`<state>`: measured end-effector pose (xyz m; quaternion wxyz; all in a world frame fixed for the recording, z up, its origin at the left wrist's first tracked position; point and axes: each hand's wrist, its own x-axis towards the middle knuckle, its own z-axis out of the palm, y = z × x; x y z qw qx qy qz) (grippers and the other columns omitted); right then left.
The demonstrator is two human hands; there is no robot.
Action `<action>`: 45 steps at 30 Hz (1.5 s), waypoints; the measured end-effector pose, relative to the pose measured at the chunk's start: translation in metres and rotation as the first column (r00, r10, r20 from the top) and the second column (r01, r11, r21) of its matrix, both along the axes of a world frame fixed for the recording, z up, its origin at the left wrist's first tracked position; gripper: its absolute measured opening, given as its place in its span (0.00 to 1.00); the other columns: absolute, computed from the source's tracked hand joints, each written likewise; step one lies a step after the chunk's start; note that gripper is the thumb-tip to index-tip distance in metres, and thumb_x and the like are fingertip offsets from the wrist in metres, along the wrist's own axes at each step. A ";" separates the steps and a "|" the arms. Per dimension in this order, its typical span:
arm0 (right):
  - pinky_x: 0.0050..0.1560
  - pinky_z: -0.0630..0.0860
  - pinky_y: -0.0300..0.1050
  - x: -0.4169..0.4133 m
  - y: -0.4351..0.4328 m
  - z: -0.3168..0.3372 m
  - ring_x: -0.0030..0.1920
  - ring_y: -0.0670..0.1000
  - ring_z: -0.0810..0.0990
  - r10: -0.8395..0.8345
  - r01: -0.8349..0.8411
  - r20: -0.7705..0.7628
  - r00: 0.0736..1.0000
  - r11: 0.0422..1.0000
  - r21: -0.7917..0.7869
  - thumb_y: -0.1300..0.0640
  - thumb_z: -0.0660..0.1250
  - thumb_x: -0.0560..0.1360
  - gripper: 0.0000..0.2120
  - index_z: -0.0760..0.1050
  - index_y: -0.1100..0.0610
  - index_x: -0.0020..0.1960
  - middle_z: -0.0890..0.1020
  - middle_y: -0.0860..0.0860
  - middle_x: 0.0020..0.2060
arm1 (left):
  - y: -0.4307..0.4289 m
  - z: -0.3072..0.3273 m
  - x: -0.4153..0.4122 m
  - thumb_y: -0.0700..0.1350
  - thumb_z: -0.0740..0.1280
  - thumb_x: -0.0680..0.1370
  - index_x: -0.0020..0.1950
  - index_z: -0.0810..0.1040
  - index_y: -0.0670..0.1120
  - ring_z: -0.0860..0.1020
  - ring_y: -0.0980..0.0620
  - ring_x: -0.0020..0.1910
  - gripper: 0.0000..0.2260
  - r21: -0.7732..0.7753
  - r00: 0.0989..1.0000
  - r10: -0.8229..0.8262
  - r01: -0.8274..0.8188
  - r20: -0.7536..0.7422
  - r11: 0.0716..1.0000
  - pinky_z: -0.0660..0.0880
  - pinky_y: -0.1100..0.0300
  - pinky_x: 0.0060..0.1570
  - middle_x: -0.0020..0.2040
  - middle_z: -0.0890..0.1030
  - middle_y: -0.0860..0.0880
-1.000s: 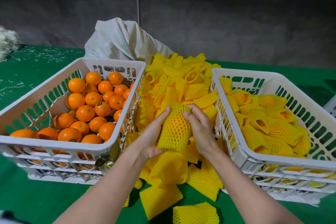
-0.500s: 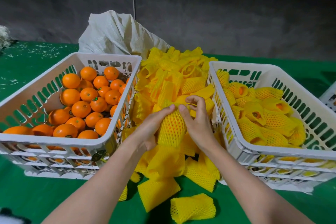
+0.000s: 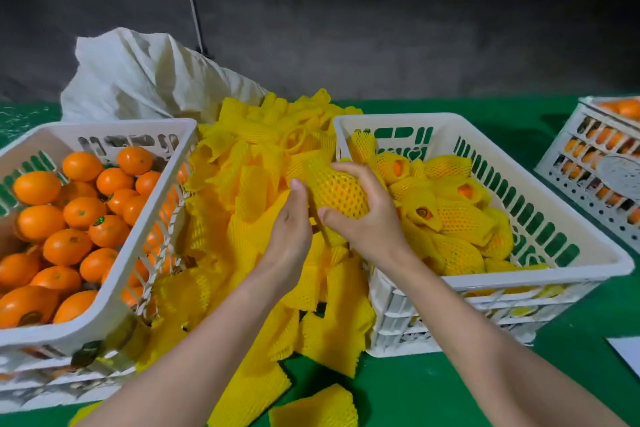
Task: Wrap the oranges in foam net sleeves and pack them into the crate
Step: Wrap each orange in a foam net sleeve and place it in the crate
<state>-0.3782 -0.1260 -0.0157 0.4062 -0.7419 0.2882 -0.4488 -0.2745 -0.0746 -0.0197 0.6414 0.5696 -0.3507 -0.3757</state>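
**Sleeved orange (image 3: pixel 337 189) at crate rim**

Found left hand (image 3: pixel 289 236) thumb-on against sleeved orange, fingers hidden: grip untellable. Found right hand (image 3: pixel 367 222) clasped round it, just beside right crate (image 3: pixel 536 281), near-left corner. Judged risk: loose sleeve slipping off at drop.

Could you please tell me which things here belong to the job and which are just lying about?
Job: sleeved orange, right hand, left hand, foam net sleeves, crate of bare oranges, crate of wrapped oranges.
Lying about: white sack, far crate.

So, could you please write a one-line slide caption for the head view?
Right hand grips a net-sleeved orange beside the right crate; left hand close alongside.
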 end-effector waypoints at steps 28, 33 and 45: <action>0.70 0.60 0.52 -0.030 -0.171 -0.020 0.71 0.58 0.63 -0.509 0.293 -0.520 0.686 0.847 -0.443 0.55 0.63 0.76 0.22 0.66 0.59 0.69 0.67 0.59 0.70 | -0.080 -0.027 -0.053 0.37 0.64 0.79 0.61 0.77 0.41 0.76 0.44 0.53 0.11 0.034 0.508 -0.108 0.154 0.854 0.987 0.72 0.54 0.55 0.59 0.75 0.42; 0.53 0.72 0.49 -0.007 -0.119 0.005 0.53 0.57 0.78 -0.390 0.213 -0.235 0.890 0.812 -0.543 0.60 0.64 0.76 0.09 0.78 0.61 0.54 0.81 0.57 0.51 | -0.053 -0.016 -0.016 0.37 0.65 0.77 0.56 0.80 0.41 0.78 0.48 0.50 0.09 -0.098 0.557 0.045 0.066 0.829 0.993 0.72 0.61 0.50 0.55 0.79 0.44; 0.32 0.70 0.50 0.140 0.031 0.018 0.33 0.56 0.76 -0.035 0.012 -0.032 0.999 0.837 -0.547 0.59 0.65 0.75 0.11 0.77 0.63 0.36 0.78 0.57 0.30 | 0.079 0.024 0.207 0.44 0.65 0.79 0.37 0.78 0.42 0.76 0.45 0.32 0.12 -0.128 0.451 0.312 -0.393 0.836 0.910 0.69 0.52 0.30 0.32 0.80 0.43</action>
